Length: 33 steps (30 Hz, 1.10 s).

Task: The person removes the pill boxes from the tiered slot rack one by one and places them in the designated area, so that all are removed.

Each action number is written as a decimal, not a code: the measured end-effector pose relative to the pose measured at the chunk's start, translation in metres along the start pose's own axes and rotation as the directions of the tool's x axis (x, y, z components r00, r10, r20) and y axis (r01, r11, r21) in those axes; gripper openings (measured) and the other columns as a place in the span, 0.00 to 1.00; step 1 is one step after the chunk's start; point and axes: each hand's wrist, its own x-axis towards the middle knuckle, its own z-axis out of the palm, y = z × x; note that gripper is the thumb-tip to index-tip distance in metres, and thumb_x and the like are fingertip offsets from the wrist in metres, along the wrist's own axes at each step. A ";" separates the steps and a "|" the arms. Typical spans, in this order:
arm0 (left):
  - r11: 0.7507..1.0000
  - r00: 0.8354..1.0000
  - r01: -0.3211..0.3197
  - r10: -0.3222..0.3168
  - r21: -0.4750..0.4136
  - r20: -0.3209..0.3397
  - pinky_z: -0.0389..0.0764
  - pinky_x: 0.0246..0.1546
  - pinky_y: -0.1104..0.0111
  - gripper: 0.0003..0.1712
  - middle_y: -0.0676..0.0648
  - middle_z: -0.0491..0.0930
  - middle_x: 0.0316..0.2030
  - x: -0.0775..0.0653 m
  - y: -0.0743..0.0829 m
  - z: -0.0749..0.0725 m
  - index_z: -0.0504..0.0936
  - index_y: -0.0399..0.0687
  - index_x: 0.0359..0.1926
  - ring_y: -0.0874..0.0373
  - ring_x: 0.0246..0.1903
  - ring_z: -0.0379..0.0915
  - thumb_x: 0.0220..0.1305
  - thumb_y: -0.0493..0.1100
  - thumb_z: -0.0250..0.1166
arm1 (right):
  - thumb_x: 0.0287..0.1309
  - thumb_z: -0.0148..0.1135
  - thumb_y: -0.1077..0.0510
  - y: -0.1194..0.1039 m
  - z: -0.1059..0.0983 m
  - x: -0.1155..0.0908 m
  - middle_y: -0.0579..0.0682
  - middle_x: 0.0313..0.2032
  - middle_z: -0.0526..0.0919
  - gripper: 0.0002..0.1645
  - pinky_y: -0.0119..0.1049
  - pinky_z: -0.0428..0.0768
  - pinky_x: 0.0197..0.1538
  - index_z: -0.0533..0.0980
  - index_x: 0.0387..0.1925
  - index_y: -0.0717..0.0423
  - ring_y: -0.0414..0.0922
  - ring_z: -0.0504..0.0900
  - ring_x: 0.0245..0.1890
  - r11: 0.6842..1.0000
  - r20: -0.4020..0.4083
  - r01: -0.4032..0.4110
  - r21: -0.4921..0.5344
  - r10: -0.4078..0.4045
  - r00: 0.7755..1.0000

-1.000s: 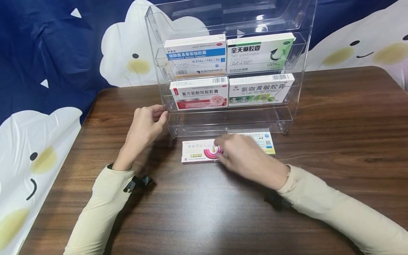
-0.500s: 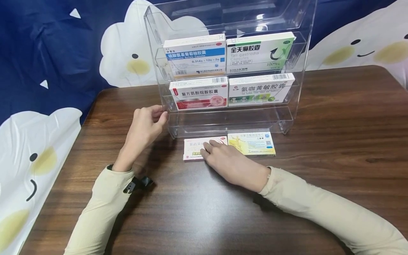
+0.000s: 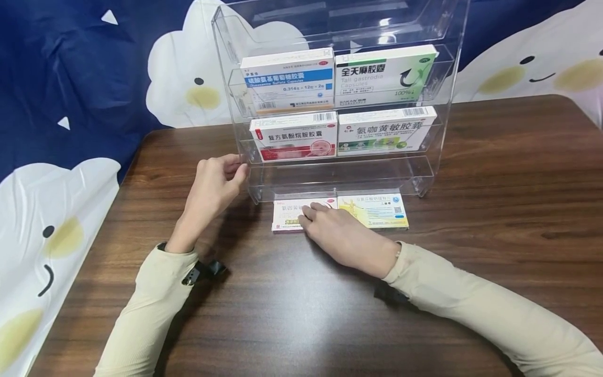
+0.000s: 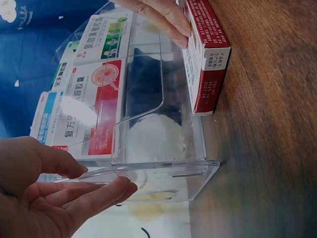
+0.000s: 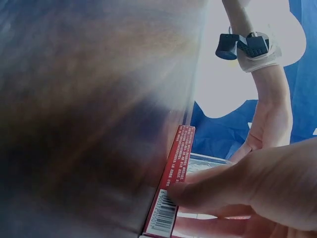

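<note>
Right hand [image 3: 346, 235]: lay over the pink-and-white box [image 3: 286, 209], thumb and fingers apart, fingers on its printed face and thumb against its red near side.
Pink-and-white box: rested flat beneath the right hand's fingertips, slightly closer to the clear rack [image 3: 339, 180] than half a second before.
Yellow-and-white box [image 3: 379, 209]: lay flat just right of the right hand's fingers, its left end beside the pink-and-white box; its place had not changed.
Left hand [image 3: 212, 183]: pinched the side wall of the clear rack between thumb and fingers, as in both earlier views.
Clear rack: stood beyond the right hand and to the left hand's right, four medicine boxes [image 3: 297, 139] unmoved in two tiers.
Surface [image 3: 282, 298]: dark wood grain extended below both hands.
</note>
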 end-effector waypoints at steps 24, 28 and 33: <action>1.000 1.000 -0.002 0.001 0.019 0.010 0.79 0.44 0.56 0.16 0.34 0.84 0.38 -0.001 0.000 -0.003 0.81 0.27 0.48 0.46 0.43 0.82 0.64 0.35 0.56 | 0.48 0.67 0.73 0.115 -0.107 -0.055 0.66 0.43 0.83 0.18 0.55 0.78 0.47 0.80 0.45 0.69 0.64 0.82 0.41 0.924 -0.543 -0.319 0.213 0.383 0.747; 0.999 1.000 -0.014 0.014 0.038 0.002 0.79 0.43 0.56 0.16 0.35 0.84 0.38 -0.001 0.000 -0.004 0.82 0.28 0.48 0.47 0.43 0.82 0.64 0.34 0.56 | 0.46 0.68 0.73 0.127 -0.104 -0.056 0.68 0.42 0.83 0.21 0.56 0.76 0.48 0.79 0.46 0.70 0.65 0.81 0.42 0.907 -0.468 -0.348 0.237 0.421 0.778; 0.999 1.000 -0.018 0.018 0.033 0.005 0.79 0.43 0.57 0.17 0.35 0.84 0.38 0.000 0.000 -0.003 0.82 0.28 0.48 0.48 0.43 0.82 0.64 0.35 0.56 | 0.41 0.63 0.77 0.135 -0.103 -0.055 0.69 0.38 0.83 0.23 0.57 0.75 0.42 0.79 0.45 0.70 0.63 0.81 0.35 0.905 -0.364 -0.354 0.238 0.420 0.831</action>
